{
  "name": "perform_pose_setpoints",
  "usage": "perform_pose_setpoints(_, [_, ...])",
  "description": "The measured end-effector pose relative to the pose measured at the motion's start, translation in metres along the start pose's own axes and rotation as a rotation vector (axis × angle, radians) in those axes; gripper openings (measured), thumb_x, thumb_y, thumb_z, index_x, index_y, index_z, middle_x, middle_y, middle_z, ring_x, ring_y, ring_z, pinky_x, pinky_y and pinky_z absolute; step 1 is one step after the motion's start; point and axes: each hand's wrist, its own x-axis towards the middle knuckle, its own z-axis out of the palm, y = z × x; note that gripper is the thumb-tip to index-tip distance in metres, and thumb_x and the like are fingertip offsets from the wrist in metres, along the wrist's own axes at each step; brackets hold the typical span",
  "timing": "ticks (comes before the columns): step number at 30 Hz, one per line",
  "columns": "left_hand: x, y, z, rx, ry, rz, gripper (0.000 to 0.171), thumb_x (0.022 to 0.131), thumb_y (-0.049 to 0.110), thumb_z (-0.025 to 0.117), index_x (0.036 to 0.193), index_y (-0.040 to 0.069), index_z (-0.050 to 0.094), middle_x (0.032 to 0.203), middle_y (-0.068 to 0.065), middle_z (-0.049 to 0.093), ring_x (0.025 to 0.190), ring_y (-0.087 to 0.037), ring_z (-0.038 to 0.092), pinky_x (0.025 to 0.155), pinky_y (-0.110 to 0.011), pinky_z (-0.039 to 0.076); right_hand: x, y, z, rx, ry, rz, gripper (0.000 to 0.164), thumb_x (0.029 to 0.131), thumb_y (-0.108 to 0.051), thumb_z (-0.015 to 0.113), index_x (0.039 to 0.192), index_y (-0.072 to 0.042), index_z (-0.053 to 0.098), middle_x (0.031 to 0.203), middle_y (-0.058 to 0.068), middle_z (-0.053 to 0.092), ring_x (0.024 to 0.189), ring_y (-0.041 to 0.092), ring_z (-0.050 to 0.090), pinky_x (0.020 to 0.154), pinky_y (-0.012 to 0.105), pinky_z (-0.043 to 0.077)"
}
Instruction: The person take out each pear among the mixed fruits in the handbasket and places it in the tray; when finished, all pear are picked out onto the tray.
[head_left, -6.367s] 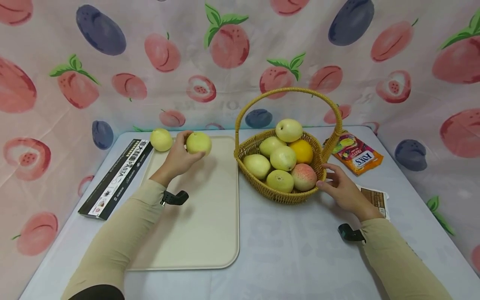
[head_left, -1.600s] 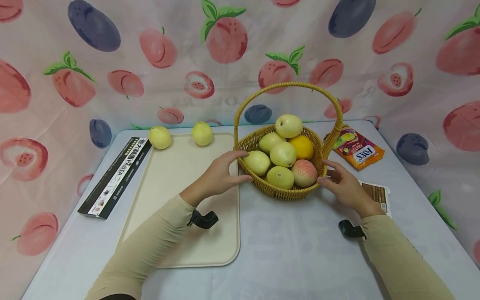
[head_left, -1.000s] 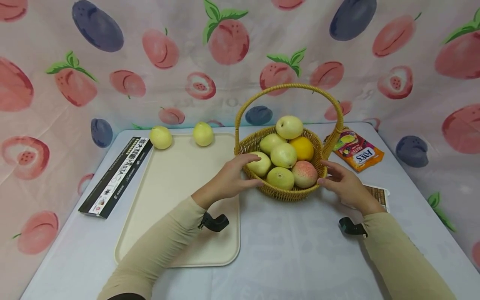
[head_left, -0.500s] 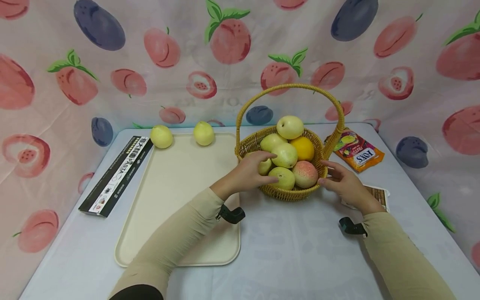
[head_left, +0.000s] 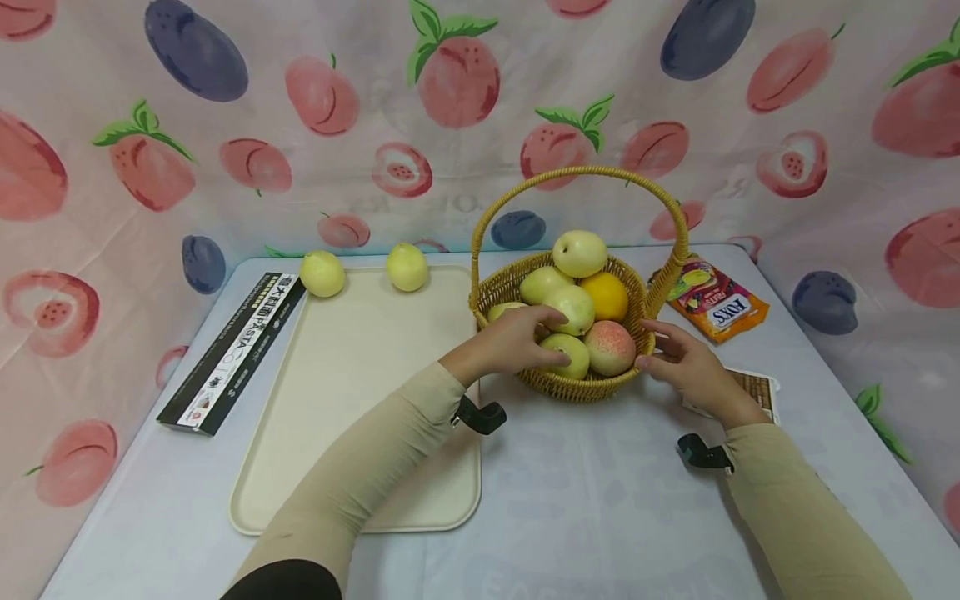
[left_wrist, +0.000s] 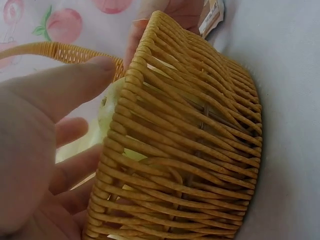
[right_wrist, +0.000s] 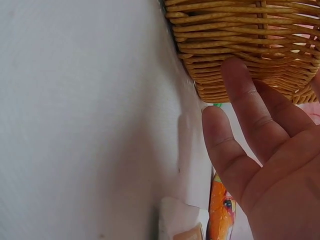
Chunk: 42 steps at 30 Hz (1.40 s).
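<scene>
A wicker basket (head_left: 577, 389) holds several pale yellow-green fruits, an orange (head_left: 606, 296) and a pinkish peach (head_left: 610, 347). My left hand (head_left: 512, 340) reaches over the basket's left rim, its thumb and fingers spread around the round green fruit (head_left: 573, 354) at the front. In the left wrist view the thumb (left_wrist: 85, 82) lies above that fruit, the other fingers below it. My right hand (head_left: 688, 375) rests its fingertips against the basket's right side, fingers fairly straight in the right wrist view. Two pears (head_left: 322, 273) sit along the far edge of the beige tray (head_left: 360, 383).
A black-and-white pasta box (head_left: 228, 354) lies left of the tray. Behind the basket's right side is an orange Fox's candy bag (head_left: 720, 300). A small brown-and-white packet (head_left: 756, 392) is partly hidden by the right hand. A fruit-print cloth (head_left: 322, 167) hangs behind the table.
Earlier the left hand held a pear over the tray's far end; that pear now stands on the tray. The left hand has moved right into the basket. The right hand has stayed by the basket.
</scene>
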Motion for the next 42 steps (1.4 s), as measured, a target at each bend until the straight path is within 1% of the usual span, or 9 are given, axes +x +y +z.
perform_pose_setpoints(7, [0.002, -0.002, 0.000, -0.005, -0.020, 0.008, 0.058, 0.090, 0.033, 0.076, 0.140, 0.009, 0.057, 0.133, -0.004, 0.061, 0.121, -0.014, 0.055, 0.099, -0.024, 0.044, 0.000, 0.001, 0.001, -0.009, -0.002, -0.006, 0.076, 0.098, -0.036, 0.066, 0.158, -0.011, 0.028, 0.154, 0.033, 0.028, 0.133, 0.051, 0.040, 0.101, 0.065, 0.039])
perform_pose_setpoints(13, [0.006, 0.000, -0.001, 0.012, -0.066, 0.018, 0.057, 0.090, 0.033, 0.077, 0.138, 0.011, 0.059, 0.133, -0.002, 0.062, 0.120, -0.011, 0.055, 0.098, -0.022, 0.043, 0.001, 0.002, 0.000, -0.011, 0.002, 0.009, 0.077, 0.097, -0.039, 0.066, 0.159, -0.012, 0.029, 0.155, 0.033, 0.028, 0.134, 0.051, 0.039, 0.102, 0.065, 0.038])
perform_pose_setpoints(18, [0.009, 0.000, -0.002, 0.011, -0.087, -0.003, 0.054, 0.090, 0.037, 0.077, 0.136, 0.013, 0.061, 0.130, 0.001, 0.063, 0.116, -0.010, 0.056, 0.096, -0.022, 0.044, 0.001, 0.003, -0.001, -0.009, 0.000, 0.011, 0.077, 0.097, -0.040, 0.067, 0.159, -0.013, 0.029, 0.155, 0.032, 0.027, 0.134, 0.051, 0.038, 0.102, 0.066, 0.037])
perform_pose_setpoints(23, [0.012, 0.000, -0.001, 0.002, -0.098, -0.013, 0.050, 0.090, 0.032, 0.077, 0.134, 0.012, 0.063, 0.127, 0.002, 0.065, 0.113, -0.009, 0.057, 0.093, -0.023, 0.045, 0.000, 0.003, -0.001, -0.012, 0.000, 0.010, 0.077, 0.097, -0.040, 0.066, 0.159, -0.013, 0.028, 0.155, 0.032, 0.027, 0.134, 0.051, 0.038, 0.102, 0.066, 0.037])
perform_pose_setpoints(28, [0.012, 0.001, 0.000, 0.012, -0.087, -0.018, 0.049, 0.090, 0.029, 0.078, 0.133, 0.012, 0.064, 0.127, 0.001, 0.065, 0.112, -0.009, 0.057, 0.093, -0.022, 0.045, 0.000, 0.002, -0.001, -0.009, -0.006, -0.001, 0.076, 0.098, -0.039, 0.065, 0.159, -0.012, 0.027, 0.155, 0.032, 0.027, 0.132, 0.051, 0.040, 0.101, 0.065, 0.038])
perform_pose_setpoints(33, [0.011, 0.001, 0.002, 0.009, -0.065, -0.016, 0.047, 0.090, 0.028, 0.077, 0.131, 0.011, 0.063, 0.124, 0.001, 0.065, 0.111, -0.009, 0.057, 0.092, -0.022, 0.045, 0.000, 0.002, 0.000, -0.019, -0.005, 0.007, 0.076, 0.098, -0.040, 0.065, 0.159, -0.013, 0.027, 0.156, 0.032, 0.027, 0.132, 0.051, 0.040, 0.101, 0.064, 0.039])
perform_pose_setpoints(42, [0.011, 0.000, 0.004, -0.009, -0.014, -0.032, 0.044, 0.092, 0.028, 0.074, 0.130, 0.011, 0.059, 0.126, -0.001, 0.062, 0.116, -0.011, 0.055, 0.096, -0.022, 0.044, 0.000, 0.001, 0.000, -0.032, -0.002, 0.008, 0.076, 0.099, -0.040, 0.064, 0.159, -0.012, 0.026, 0.156, 0.032, 0.026, 0.133, 0.052, 0.040, 0.101, 0.064, 0.039])
